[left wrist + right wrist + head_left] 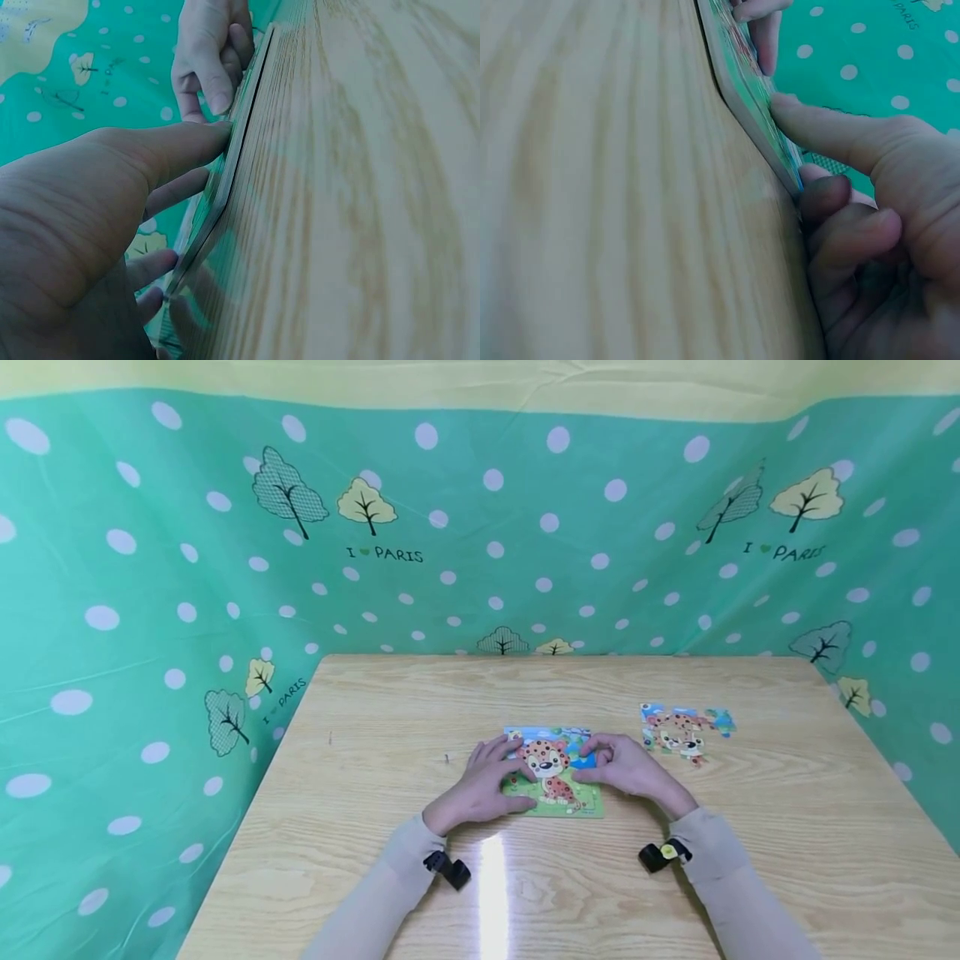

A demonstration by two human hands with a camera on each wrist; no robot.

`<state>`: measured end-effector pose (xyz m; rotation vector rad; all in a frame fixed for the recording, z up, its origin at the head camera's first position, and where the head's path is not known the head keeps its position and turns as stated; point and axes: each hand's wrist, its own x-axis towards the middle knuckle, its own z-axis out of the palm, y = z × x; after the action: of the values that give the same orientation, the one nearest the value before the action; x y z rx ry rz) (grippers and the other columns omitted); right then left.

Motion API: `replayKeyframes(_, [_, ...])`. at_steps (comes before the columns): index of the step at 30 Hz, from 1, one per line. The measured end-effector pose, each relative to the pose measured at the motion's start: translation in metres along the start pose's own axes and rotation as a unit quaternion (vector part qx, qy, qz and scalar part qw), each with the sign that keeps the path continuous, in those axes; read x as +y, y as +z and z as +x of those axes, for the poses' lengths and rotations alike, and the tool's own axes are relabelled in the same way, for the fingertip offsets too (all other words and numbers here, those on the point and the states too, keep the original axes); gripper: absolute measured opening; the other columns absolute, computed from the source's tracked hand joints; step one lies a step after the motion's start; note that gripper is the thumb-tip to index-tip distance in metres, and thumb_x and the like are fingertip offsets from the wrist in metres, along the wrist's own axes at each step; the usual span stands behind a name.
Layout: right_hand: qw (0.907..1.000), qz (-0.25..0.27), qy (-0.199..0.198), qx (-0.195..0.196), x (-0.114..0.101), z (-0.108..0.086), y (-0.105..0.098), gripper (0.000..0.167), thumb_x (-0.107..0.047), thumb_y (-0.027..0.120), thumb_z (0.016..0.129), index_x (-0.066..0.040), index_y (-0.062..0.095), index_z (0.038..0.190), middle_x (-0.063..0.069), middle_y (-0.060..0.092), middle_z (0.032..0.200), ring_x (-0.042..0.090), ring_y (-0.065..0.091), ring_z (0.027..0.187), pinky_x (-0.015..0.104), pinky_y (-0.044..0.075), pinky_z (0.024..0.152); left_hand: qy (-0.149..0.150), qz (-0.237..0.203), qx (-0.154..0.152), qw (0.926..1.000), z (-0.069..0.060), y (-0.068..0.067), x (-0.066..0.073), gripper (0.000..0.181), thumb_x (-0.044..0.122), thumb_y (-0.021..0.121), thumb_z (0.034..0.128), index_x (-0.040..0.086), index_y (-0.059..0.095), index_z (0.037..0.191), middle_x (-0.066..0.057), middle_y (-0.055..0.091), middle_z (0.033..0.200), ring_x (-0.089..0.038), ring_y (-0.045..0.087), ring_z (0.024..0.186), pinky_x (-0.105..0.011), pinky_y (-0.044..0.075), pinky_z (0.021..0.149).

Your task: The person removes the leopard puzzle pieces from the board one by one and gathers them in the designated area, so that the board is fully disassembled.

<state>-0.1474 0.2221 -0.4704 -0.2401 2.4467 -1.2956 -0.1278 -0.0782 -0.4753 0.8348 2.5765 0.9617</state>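
A jigsaw puzzle (pixel 555 789) with a spotted leopard cub on blue and green lies flat on the table before me. My left hand (pixel 483 785) rests over its left side, fingers spread, thumb near the front edge. In the left wrist view the left thumb (pixel 187 146) touches the board's top. My right hand (pixel 626 766) is at the right side, thumb and index finger apart on the picture. The right wrist view shows the right thumb (pixel 817 124) on the surface and the other fingers (pixel 855 244) bent beside the edge. No loose piece shows in either hand.
Partly joined puzzle pieces (pixel 678 727) with a second leopard face lie farther back on the right of the wooden table (pixel 375 710). A green dotted cloth (pixel 465 527) hangs behind and at the sides. Each wrist wears a small black camera.
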Motion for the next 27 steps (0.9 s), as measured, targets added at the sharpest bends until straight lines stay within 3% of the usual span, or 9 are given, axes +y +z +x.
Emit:
replayKeyframes(9, [0.9991, 0.002, 0.008, -0.043, 0.0022, -0.0004, -0.0059, 0.047, -0.030, 0.090, 0.087, -0.009, 0.066, 0.121, -0.001, 0.055, 0.073, 0.008, 0.038, 0.046, 0.024, 0.037, 0.041, -0.005, 0.001, 0.001, 1.0000, -0.0003, 0.0018, -0.0010, 0.030, 0.043, 0.079, 0.0934, 0.028, 0.073, 0.119, -0.010, 0.028, 0.176, -0.036, 0.011, 0.167, -0.064, -0.002, 0.133])
replayKeyframes(27, [0.9990, 0.023, -0.002, -0.038, -0.0001, -0.0027, -0.0017, 0.043, -0.022, 0.087, 0.090, -0.004, 0.062, 0.120, -0.002, 0.050, 0.071, 0.008, 0.036, 0.045, 0.023, 0.033, 0.041, -0.002, -0.001, 0.002, 1.0000, -0.0017, 0.0011, -0.0001, 0.030, 0.042, 0.077, 0.0939, 0.027, 0.074, 0.120, -0.009, 0.028, 0.177, -0.035, 0.011, 0.167, -0.064, -0.003, 0.133])
